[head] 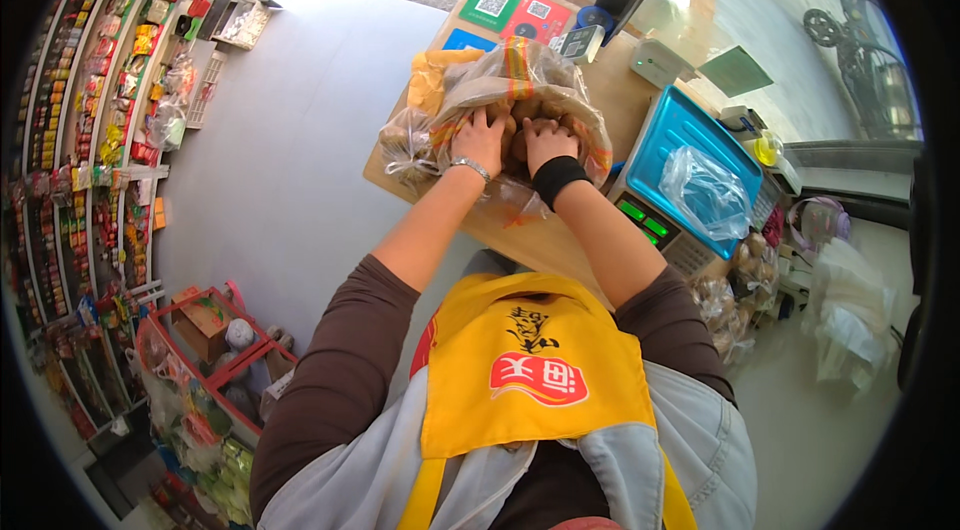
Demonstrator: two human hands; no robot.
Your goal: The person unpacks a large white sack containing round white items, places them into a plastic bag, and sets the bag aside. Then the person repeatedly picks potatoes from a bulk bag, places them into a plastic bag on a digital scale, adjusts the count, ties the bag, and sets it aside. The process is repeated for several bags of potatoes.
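Note:
A large woven plastic sack (487, 83) with orange and yellow stripes stands with its mouth open on the wooden counter (382, 164). Inside it lie several round brown potatoes (529, 109), or something like them. My left hand (480, 140), with a metal bracelet at the wrist, rests on them at the left of the opening. To its right, my right hand (549, 143), below a black wristband, also lies on them with fingers spread. Some fingertips are hidden among the contents. A tied clear plastic bag (409, 147) sits against the sack's left side.
Right of the sack stands a scale with a blue tray (660, 124) holding a crumpled clear bag (705, 188). Payment code cards (491, 1) and a small device (581, 42) lie behind. Stocked shelves (97, 102) line the left; a red-framed rack (214, 350) stands lower left.

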